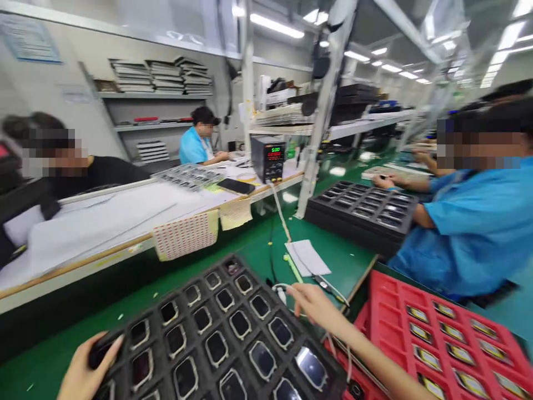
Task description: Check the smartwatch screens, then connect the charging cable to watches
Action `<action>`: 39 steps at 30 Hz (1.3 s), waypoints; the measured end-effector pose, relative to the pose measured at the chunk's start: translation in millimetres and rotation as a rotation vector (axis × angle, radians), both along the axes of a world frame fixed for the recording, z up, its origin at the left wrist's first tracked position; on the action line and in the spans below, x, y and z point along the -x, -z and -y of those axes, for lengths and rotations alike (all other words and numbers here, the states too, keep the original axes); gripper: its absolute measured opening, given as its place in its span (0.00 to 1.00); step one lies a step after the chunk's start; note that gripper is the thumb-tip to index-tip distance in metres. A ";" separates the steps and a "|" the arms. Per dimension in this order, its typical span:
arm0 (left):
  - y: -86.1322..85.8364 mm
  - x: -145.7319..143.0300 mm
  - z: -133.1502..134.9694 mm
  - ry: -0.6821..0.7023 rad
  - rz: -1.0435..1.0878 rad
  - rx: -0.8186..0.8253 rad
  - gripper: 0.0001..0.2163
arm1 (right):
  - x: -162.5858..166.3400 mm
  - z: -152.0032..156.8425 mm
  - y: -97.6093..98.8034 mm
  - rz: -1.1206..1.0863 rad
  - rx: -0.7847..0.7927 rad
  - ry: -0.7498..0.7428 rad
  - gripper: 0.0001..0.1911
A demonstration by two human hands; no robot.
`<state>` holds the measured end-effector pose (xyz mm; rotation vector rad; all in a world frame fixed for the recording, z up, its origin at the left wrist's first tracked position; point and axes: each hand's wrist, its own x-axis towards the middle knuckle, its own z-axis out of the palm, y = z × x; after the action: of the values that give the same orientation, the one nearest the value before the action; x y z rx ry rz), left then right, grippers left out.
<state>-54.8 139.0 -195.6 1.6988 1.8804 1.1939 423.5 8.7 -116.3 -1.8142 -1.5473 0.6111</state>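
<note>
My left hand (85, 369) is at the bottom left, its fingers curled round the near left corner of a black tray (166, 289) that holds several small square watch cases. My right hand (312, 305) reaches out past the tray's far right edge, fingers together near a thin white cable (280, 287) and a pair of tweezers (331, 288) on the green mat; whether it holds anything is hidden. A yellow-green pen-like tool (293, 268) and a white paper (307, 256) lie just beyond it.
A red tray (385, 328) with several small parts lies at my right. A person in blue sits on the right at a stack of black trays (362, 214). A power supply (268, 158) stands on the raised shelf; two more people sit behind it.
</note>
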 end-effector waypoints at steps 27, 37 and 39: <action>-38.5 12.9 15.9 0.149 1.455 -0.003 0.12 | 358.1 -120.9 -17.6 0.607 -0.276 -1.162 0.17; -50.8 30.7 5.8 0.005 1.478 -0.067 0.21 | 362.2 -206.6 4.5 0.451 -0.296 -1.371 0.15; -49.0 30.6 2.7 0.021 1.487 -0.053 0.20 | 361.6 -210.2 11.9 0.451 -0.264 -1.391 0.15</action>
<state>-85.4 136.3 -146.6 0.3904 0.8388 1.7145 61.9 218.9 -128.1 -0.4381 -2.9466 0.5144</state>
